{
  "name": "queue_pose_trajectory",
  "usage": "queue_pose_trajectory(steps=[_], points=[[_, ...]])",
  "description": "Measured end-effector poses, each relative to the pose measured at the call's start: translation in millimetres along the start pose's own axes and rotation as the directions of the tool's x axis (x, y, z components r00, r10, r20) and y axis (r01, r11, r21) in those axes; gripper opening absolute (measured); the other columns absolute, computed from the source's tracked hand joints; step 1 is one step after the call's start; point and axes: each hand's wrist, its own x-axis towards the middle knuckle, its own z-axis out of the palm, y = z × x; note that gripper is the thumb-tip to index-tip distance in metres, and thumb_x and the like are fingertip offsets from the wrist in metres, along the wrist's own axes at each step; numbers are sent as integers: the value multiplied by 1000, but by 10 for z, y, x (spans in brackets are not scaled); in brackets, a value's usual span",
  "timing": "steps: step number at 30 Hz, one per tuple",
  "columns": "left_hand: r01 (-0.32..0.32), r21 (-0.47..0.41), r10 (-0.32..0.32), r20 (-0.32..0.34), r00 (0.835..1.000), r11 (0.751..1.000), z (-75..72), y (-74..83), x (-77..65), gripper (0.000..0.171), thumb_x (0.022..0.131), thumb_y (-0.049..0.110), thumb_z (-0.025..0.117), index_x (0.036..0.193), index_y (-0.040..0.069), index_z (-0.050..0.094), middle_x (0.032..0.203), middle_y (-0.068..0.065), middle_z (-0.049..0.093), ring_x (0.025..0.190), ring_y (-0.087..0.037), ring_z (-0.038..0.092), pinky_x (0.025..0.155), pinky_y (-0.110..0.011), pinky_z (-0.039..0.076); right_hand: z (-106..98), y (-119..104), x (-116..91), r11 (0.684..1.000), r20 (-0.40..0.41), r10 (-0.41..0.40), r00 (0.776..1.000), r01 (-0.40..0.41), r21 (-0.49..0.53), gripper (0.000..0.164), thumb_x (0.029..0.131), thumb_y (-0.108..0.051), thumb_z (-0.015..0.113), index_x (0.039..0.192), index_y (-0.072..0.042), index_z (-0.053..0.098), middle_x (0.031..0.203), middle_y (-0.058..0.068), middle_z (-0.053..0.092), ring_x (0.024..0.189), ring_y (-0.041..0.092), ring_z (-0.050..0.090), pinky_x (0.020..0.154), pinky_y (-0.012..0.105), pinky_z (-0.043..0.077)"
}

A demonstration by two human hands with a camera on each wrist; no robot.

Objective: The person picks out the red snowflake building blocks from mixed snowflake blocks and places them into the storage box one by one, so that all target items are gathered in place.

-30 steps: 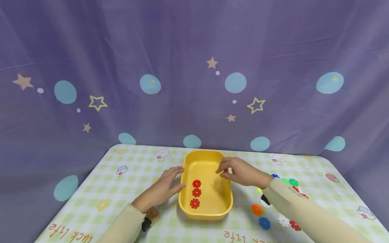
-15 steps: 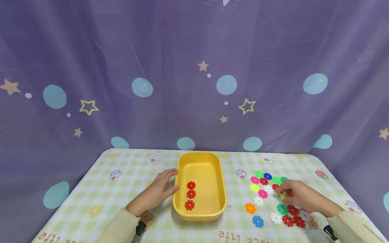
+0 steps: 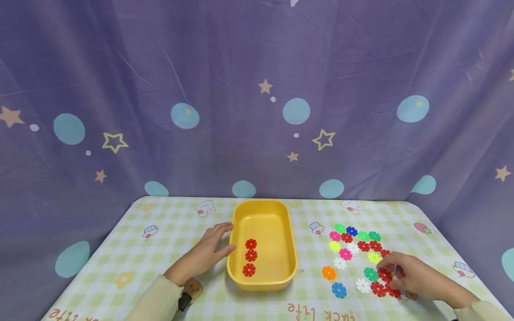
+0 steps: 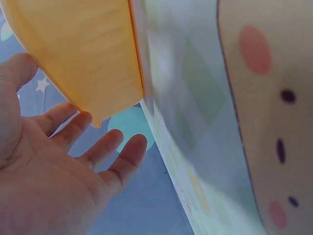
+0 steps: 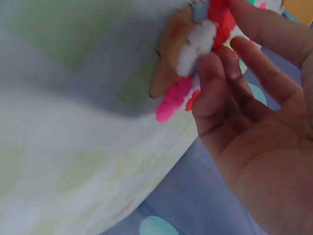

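Observation:
A yellow plastic basin (image 3: 262, 286) holds a column of 3 red snowflake discs (image 3: 250, 256) along its left side. With fingers spread, my left hand (image 3: 202, 258) rests against the basin's left rim; the left wrist view has thumb and fingertips along that edge. Over at the right, my right hand (image 3: 419, 276) hovers low over red snowflake discs (image 3: 378, 289), its fingers bent loosely and apart. In the right wrist view, a red disc (image 5: 225, 24) lies by the thumb and fingertips, near a white disc (image 5: 198, 46) and a pink one (image 5: 174, 100). Whether the fingers touch it is unclear.
Loose snowflake discs in several colours spread right of the basin, among them an orange one (image 3: 329, 273), a blue one (image 3: 339, 290) and a yellow one (image 3: 375, 257). A checked cloth (image 3: 172, 240) covers the table. Behind hangs a purple curtain (image 3: 225, 67).
My right hand has left the basin for the discs at the right, then shifted slightly nearer the front. My left hand stays at the basin's rim. The head view has turned somewhat right.

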Motion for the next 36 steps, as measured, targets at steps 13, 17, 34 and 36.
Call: queue_pose_trajectory(steps=[13,17,34,36], points=[[-9,-1,9,-11,1000,1000,24,-9,0,56,94,31,60,142,10,40,148,-6,33,133,-27,30,105,-50,31,24,51,34,994,4,94,996,-94,63,23,81,-14,74,95,-5,58,81,5,50,60,9,46,48,28,45],[-16,-10,16,-9,1000,1000,28,-14,-3,56,94,32,59,142,10,40,148,-6,33,132,-27,31,105,-51,31,25,54,71,983,27,163,986,-164,83,24,79,-9,75,91,-6,54,78,6,48,57,14,47,43,26,43],[-8,-22,8,-19,1000,1000,13,-21,-27,55,95,34,58,141,9,41,147,-5,34,133,-30,30,104,-53,30,200,20,36,990,-129,140,982,-138,23,35,79,-22,76,112,-10,68,74,0,52,51,10,44,41,26,41],[-12,-26,11,-22,1000,1000,13,-20,-27,55,95,34,58,141,10,41,147,-5,35,133,-30,30,104,-53,30,198,5,39,992,-131,129,983,-127,20,39,79,-18,77,116,-11,67,74,0,52,51,9,43,41,24,40]])
